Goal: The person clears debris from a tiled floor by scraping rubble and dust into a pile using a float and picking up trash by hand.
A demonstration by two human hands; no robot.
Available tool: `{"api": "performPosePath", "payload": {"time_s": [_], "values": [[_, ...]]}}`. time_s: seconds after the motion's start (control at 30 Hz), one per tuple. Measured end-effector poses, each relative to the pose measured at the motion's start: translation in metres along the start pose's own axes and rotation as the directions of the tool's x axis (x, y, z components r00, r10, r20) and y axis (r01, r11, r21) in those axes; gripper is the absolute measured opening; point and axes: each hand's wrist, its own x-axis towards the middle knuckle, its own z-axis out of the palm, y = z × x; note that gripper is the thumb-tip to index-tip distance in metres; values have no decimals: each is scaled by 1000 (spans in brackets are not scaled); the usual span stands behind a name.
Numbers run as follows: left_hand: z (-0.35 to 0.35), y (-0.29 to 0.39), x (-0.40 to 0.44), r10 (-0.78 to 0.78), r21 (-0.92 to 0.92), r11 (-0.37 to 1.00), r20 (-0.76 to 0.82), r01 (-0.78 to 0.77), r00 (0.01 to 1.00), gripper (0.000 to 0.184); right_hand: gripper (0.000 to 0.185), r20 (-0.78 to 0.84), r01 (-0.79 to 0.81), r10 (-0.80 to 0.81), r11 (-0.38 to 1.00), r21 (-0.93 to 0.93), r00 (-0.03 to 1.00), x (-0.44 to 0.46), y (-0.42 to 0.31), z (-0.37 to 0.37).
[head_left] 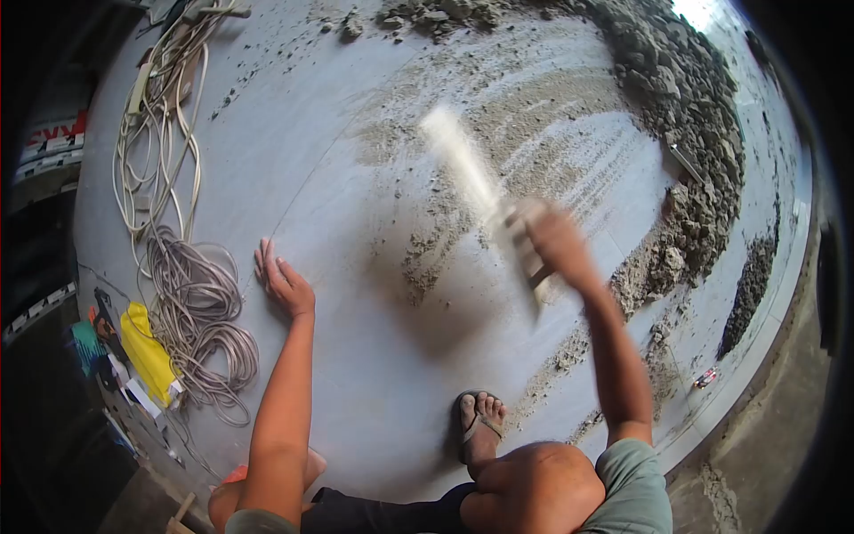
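My right hand [553,242] is wrapped round the handle of a long flat plastering trowel [465,167]. The trowel is smeared by motion, with its pale blade pointing up and to the left over the floor. Loose grey mortar crumbs [431,254] lie beside and under it; whether the blade touches the floor I cannot tell. My left hand [285,283] rests on the grey tiled floor [356,356], fingers stretched out and holding nothing, to the right of a coiled cable.
A heap of grey rubble [667,98] curves along the top and right, with a metal tool [685,164] on it. At left lie a coiled cable [200,294], white cords [191,133] and a yellow packet [147,351]. My sandalled foot [481,418] stands at the bottom.
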Motion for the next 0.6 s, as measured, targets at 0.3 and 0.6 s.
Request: {"api": "performPosePath", "payload": {"time_s": [0.3,0.6], "values": [[0,-14,2,-78,-183,980,-4,76,997,40,46,456,456,-340,873,-171,822,-73,21,153],[3,-20,1,-93,-243,966,4,92,996,41,48,-121,344,-397,885,-312,910,130,-43,-8]]}}
